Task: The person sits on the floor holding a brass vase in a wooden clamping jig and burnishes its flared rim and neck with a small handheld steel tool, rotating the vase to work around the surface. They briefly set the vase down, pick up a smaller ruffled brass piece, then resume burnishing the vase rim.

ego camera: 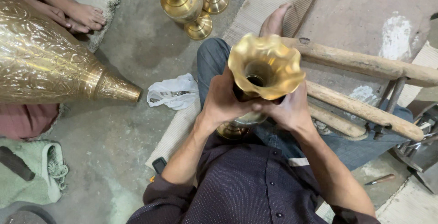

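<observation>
A brass vase point(264, 64) with a wavy flared mouth stands upright in my lap, seen from above. My left hand point(222, 100) wraps the neck from the left. My right hand point(287, 110) grips the neck from the right, just under the flared rim. The vase's round foot point(230, 131) shows below my left wrist. Most of its body is hidden by my hands.
A large engraved brass vessel point(50, 64) lies at left beside another person's bare feet point(82, 16). Two brass vases point(187, 2) stand at top. A wooden-bar frame point(365, 87) is at right, a white plastic bag point(172, 91) and green cloth point(32, 169) on the floor.
</observation>
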